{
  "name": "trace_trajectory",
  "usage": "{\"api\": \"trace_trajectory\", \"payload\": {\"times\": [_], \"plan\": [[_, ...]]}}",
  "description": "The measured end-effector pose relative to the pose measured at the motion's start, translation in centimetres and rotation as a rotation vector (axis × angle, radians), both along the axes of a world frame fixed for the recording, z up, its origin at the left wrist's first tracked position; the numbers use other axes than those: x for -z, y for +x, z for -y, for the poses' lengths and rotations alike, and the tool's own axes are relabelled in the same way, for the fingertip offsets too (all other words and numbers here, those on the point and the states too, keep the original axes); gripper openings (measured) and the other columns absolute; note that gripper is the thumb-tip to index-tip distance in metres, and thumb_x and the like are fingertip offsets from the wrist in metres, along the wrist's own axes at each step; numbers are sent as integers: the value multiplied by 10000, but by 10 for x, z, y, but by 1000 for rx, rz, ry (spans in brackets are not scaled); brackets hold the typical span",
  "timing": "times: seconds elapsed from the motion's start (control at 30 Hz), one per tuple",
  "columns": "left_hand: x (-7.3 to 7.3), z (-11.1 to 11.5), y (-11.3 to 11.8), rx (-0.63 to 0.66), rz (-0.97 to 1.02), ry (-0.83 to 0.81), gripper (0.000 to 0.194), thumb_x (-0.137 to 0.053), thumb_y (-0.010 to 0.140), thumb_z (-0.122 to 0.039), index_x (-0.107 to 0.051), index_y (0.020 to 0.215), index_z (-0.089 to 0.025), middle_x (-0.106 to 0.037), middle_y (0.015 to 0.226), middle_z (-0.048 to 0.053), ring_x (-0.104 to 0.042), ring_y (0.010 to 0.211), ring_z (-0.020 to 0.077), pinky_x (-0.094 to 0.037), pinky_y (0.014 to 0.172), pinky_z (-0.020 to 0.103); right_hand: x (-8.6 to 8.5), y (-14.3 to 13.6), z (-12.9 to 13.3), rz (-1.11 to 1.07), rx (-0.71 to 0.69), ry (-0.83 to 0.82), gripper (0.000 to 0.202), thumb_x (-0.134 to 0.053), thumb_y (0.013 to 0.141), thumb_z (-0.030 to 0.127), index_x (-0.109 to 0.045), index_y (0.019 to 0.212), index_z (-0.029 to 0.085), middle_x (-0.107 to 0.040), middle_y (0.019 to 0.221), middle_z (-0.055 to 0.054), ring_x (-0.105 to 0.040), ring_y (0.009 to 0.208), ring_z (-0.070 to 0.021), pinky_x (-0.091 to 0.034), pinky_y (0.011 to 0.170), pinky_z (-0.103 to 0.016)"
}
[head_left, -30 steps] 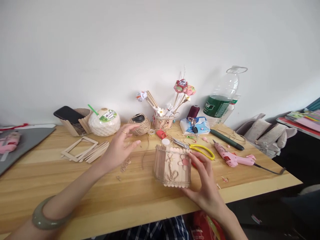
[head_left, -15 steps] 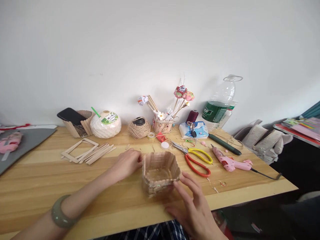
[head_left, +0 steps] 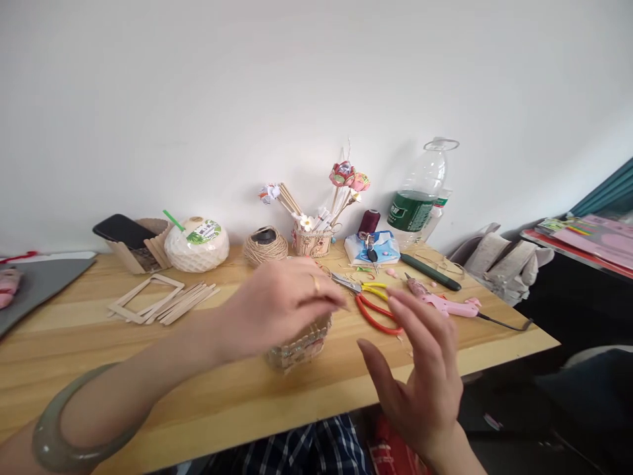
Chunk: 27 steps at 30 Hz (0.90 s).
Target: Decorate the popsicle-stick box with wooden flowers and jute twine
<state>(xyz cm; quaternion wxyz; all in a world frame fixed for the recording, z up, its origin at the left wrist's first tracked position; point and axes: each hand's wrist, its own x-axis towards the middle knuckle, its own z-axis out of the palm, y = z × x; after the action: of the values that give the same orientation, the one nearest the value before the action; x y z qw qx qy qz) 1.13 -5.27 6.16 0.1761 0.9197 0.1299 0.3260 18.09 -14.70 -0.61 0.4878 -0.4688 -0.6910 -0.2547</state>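
My left hand (head_left: 284,303) is raised over a small wooden-stick basket (head_left: 301,349) and hides most of it. The fingers of this hand are pinched together, pointing right, and I cannot make out what, if anything, is between them. A green bangle (head_left: 54,435) circles the left wrist. To the right of the basket, my right hand (head_left: 422,363) hovers open, thumb and fingers apart, touching nothing. The scissors (head_left: 378,315) with red and yellow handles lie just beyond its fingertips. Past them rests a pink glue gun (head_left: 450,305).
Loose craft sticks (head_left: 190,301) lie beside a stick frame (head_left: 143,297) on the left. Along the wall stand a white coconut (head_left: 198,245), a twine ball (head_left: 264,249), a flower pot (head_left: 312,244) and a plastic bottle (head_left: 415,204). A dark green stick-shaped tool (head_left: 430,272) lies at right.
My left hand has lifted from the basket's left side and moved right, across and above it. My right hand has let go of the basket and drawn away to the right. The view has shifted slightly.
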Motion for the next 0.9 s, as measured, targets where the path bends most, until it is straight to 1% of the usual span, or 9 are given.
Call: {"api": "trace_trajectory", "payload": {"times": [0.1, 0.2, 0.27, 0.33, 0.47, 0.6, 0.73, 0.83, 0.9], "plan": [[-5, 17, 11, 89, -1, 84, 187, -476, 882, -151, -659, 848, -167, -704, 804, 31, -639, 760, 142, -514, 707, 275, -18, -8, 1, 64, 37, 0, 464, -571, 844, 141, -460, 1289, 215, -633, 1095, -104, -596, 1021, -239, -504, 859, -394], [-1, 19, 11, 40, 42, 63, 161, -505, 866, -138, -654, 814, -171, -703, 767, 5, -639, 718, 120, -513, 678, 242, -17, -9, 6, 16, 21, -77, 392, -530, 858, 64, -534, 1208, 241, -705, 892, -18, -673, 740, -137, -547, 693, -238], [2, 17, 8, -29, 59, 5, 96, -568, 832, -139, -651, 810, -181, -702, 757, -19, -636, 684, 101, -504, 652, 212, -12, -7, 9, -52, -53, -183, 332, -534, 867, 101, -563, 1165, 245, -704, 796, 11, -668, 648, -116, -550, 621, -205], [4, 16, 6, -56, 59, -34, 59, -607, 808, -142, -650, 793, -179, -700, 738, -25, -630, 654, 91, -492, 627, 194, -9, -4, 11, -142, -141, -300, 282, -552, 871, 183, -573, 1148, 234, -704, 798, 9, -673, 665, -122, -562, 633, -214], [6, 19, 9, 66, 35, 20, 111, -555, 843, -141, -653, 792, -146, -701, 738, 6, -629, 672, 97, -489, 625, 194, -11, -4, 12, -309, -170, -399, 244, -593, 843, 242, -613, 1085, 210, -727, 853, -8, -693, 709, -140, -571, 658, -225], [5, 21, 12, 34, 8, -10, 113, -566, 831, -119, -661, 773, -143, -705, 737, -2, -623, 666, 88, -466, 630, 181, -13, -4, 16, -259, -85, -406, 158, -593, 828, 202, -668, 968, 209, -721, 679, 34, -676, 562, -116, -541, 559, -179], [6, 16, 10, -116, -75, -133, 83, -589, 819, -140, -660, 778, -156, -702, 737, -16, -617, 667, 91, -442, 647, 194, -8, 8, 23, -168, 89, -314, 71, -612, 823, 230, -679, 844, 220, -735, 751, 29, -695, 637, -132, -522, 588, -188], [14, 8, 9, -283, -231, -239, 137, -561, 844, -283, -644, 884, -182, -702, 846, 2, -625, 751, 138, -441, 680, 246, -4, 18, 27, -173, 276, -236, 77, -616, 829, 273, -677, 823, 226, -728, 727, 37, -693, 616, -134, -490, 558, -202], [21, 4, 8, -325, -375, -271, 288, -568, 810, -434, -613, 963, -194, -686, 907, 20, -618, 785, 176, -438, 665, 274, -3, 22, 29, -206, 343, -184, 81, -630, 821, 296, -677, 838, 233, -725, 719, 41, -690, 606, -131, -474, 539, -204]]}}
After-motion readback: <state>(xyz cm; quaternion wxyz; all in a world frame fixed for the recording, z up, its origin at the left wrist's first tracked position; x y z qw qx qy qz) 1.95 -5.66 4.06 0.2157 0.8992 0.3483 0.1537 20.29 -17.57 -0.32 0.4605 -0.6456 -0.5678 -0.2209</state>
